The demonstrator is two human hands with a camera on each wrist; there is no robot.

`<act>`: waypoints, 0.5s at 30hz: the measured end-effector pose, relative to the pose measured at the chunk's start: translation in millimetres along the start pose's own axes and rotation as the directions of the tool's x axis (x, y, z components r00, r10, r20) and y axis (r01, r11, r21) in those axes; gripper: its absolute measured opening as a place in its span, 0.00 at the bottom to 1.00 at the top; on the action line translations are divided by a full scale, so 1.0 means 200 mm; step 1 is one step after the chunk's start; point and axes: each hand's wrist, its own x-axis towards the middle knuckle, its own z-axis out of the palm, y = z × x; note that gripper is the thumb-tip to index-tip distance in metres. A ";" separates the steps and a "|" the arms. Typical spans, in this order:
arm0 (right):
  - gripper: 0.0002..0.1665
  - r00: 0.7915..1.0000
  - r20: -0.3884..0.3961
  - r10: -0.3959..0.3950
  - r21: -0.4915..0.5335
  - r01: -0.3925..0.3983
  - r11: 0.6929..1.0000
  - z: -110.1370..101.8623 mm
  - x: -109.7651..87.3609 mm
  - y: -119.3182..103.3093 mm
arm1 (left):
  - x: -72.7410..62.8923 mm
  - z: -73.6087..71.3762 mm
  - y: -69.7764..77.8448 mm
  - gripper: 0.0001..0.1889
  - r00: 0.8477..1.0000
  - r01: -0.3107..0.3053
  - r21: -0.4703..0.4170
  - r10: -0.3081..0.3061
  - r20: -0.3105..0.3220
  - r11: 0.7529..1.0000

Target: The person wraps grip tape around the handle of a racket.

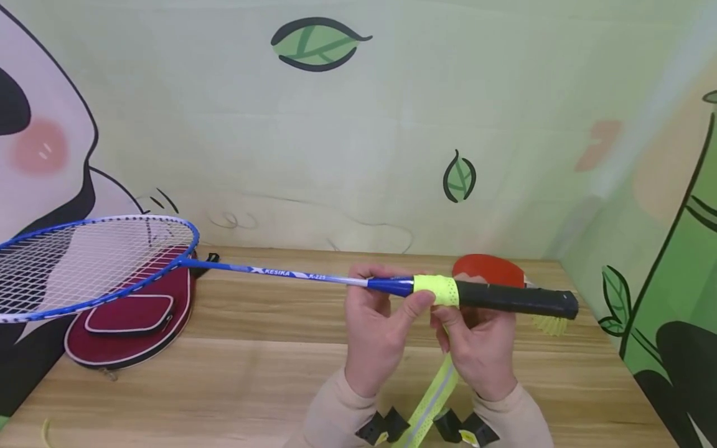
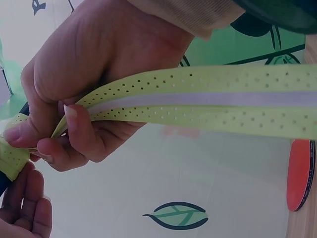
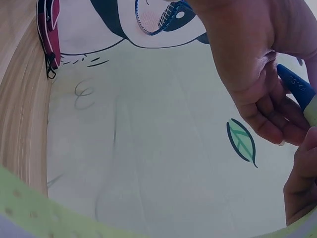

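A blue and white badminton racket (image 1: 280, 274) is held level above the table, its strung head to the left. My left hand (image 1: 375, 339) grips it at the blue cone, the thumb pressing on a neon-yellow overgrip (image 1: 439, 285) wound round the top of the black handle (image 1: 515, 298). Just below the handle, my right hand (image 1: 486, 351) pinches the loose length of overgrip, which hangs toward me between my forearms. In the left wrist view this perforated strip (image 2: 208, 99), with a pale central stripe, runs from the right hand's fingers (image 2: 84, 131).
A maroon zipped case (image 1: 129, 342) lies on the wooden table at left, behind the racket head. A red table tennis bat (image 1: 487, 266) and yellow bristle-like tips (image 1: 550, 325) show behind the handle. A small yellow strip (image 1: 46, 432) lies at front left.
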 end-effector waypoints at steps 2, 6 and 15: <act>0.17 1.000 -0.009 -0.010 -0.008 0.010 1.000 0.00 0.00 0.00 | 0.00 0.00 0.00 0.30 1.000 -0.006 -0.002 0.006 -0.002 1.000; 0.16 0.999 -0.023 -0.033 -0.007 0.033 0.999 0.00 0.00 0.01 | 0.00 0.01 0.00 0.29 1.000 -0.019 -0.015 0.019 0.002 1.000; 0.15 0.999 -0.038 -0.019 -0.065 0.017 0.998 0.00 0.00 0.00 | -0.01 0.01 0.00 0.24 0.998 0.028 -0.042 -0.031 -0.060 0.999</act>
